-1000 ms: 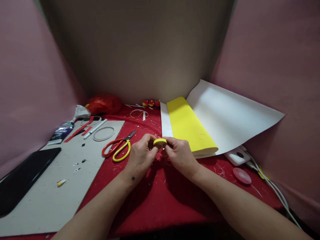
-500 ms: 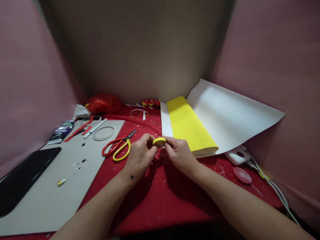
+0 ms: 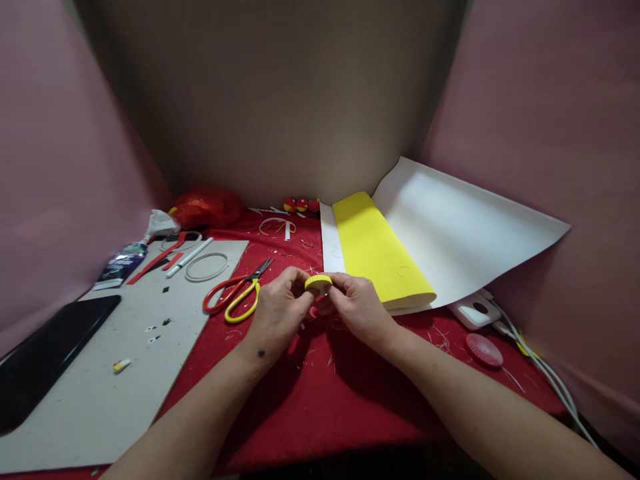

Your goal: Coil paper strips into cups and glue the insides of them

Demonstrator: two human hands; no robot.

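A small yellow corrugated-paper ring [image 3: 319, 281] is pinched between both hands above the red tablecloth [image 3: 320, 393]. My left hand [image 3: 280, 312] grips its left side with curled fingers. My right hand [image 3: 357, 308] holds its right side, fingers closed round it. Red-and-yellow scissors [image 3: 234, 295] lie just left of my left hand, blades partly apart. A sheet of yellow corrugated paper [image 3: 375, 250] lies on a large white sheet [image 3: 450, 230] right of my hands.
A grey board [image 3: 125, 360] at left carries a white ring [image 3: 207, 266], a pen [image 3: 190, 257], red strips and small scraps. A glue tube [image 3: 123, 262], a black tray [image 3: 45, 357] and a red bag [image 3: 207, 207] sit further left. A white device [image 3: 473, 311], cables and a pink disc [image 3: 484, 350] lie right.
Both hands have barely shifted, edging slightly up and left while they keep hold of the yellow ring. Nothing else has moved.
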